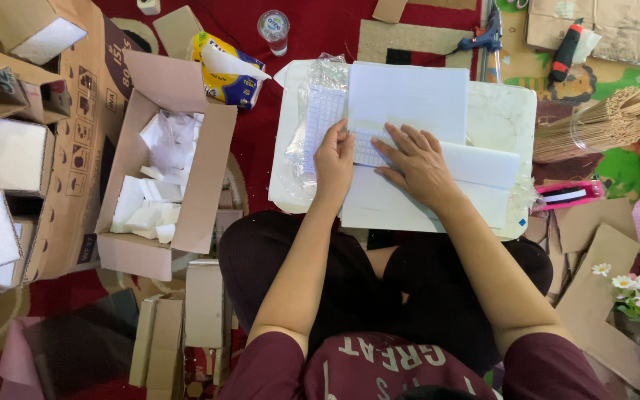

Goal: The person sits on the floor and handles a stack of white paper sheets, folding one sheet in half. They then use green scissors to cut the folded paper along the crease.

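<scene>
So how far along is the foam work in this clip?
Done: offcuts fill the open cardboard box. In hand: the left hand and right hand press flat on white foam sheets over a grid-marked piece. Left: the glue gun and stick bundle lie untouched.

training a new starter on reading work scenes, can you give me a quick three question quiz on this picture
1. True or false: the right hand lies flat with fingers spread on the white foam sheets.
2. What does the open cardboard box on the person's left hold? A) bamboo sticks B) white foam offcuts C) bottles
3. What blue tool lies beyond the white board, at the top of the view?

Key
1. True. The left hand rests beside it on the same stack.
2. B, white foam offcuts.
3. A glue gun.
</scene>
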